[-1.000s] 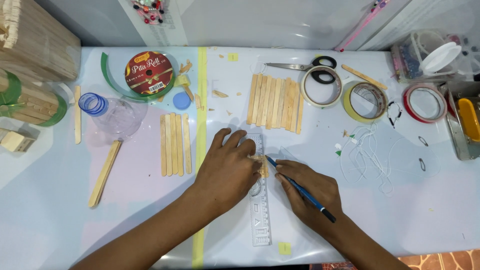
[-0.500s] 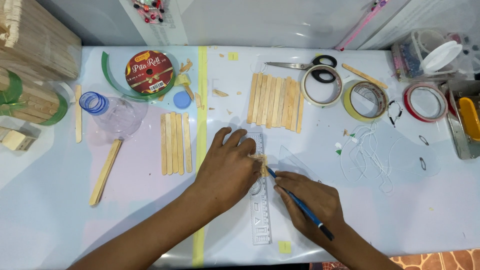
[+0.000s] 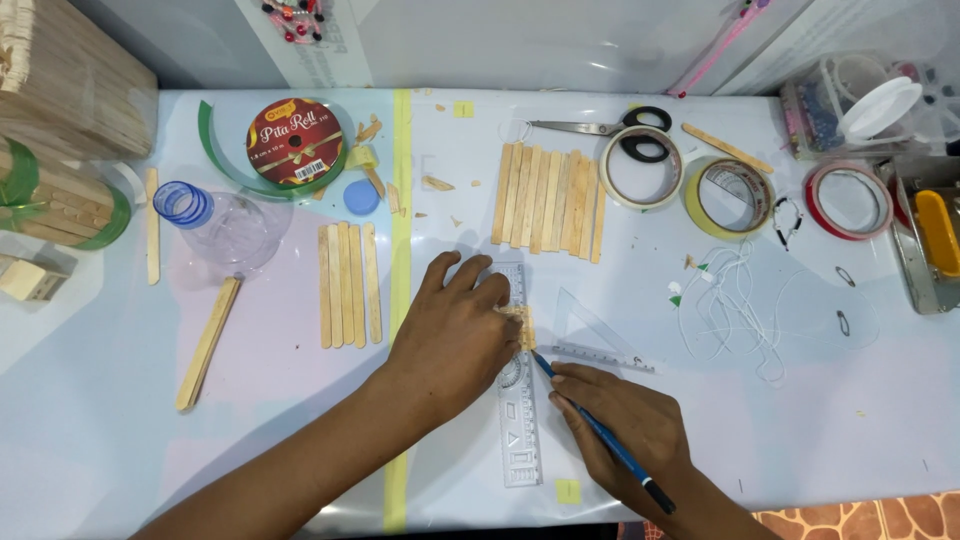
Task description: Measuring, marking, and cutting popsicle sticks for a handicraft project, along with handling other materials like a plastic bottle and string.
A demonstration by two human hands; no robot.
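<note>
My left hand presses flat on a clear plastic ruler and on a small wooden stick piece that peeks out beside the fingers. A blue pencil is held in my right hand, its tip touching the table at the ruler's right edge, just below the stick piece. A clear set square lies right of the ruler, above my right hand. Most of the stick piece is hidden under my left hand.
A glued row of sticks lies above the ruler, several loose sticks to the left. Scissors, tape rolls, white string, a clear bottle, a ribbon roll and stick stacks ring the work area.
My right hand has drawn the pencil tip a short way toward me along the ruler's edge. My left hand has stayed pressed on the ruler.
</note>
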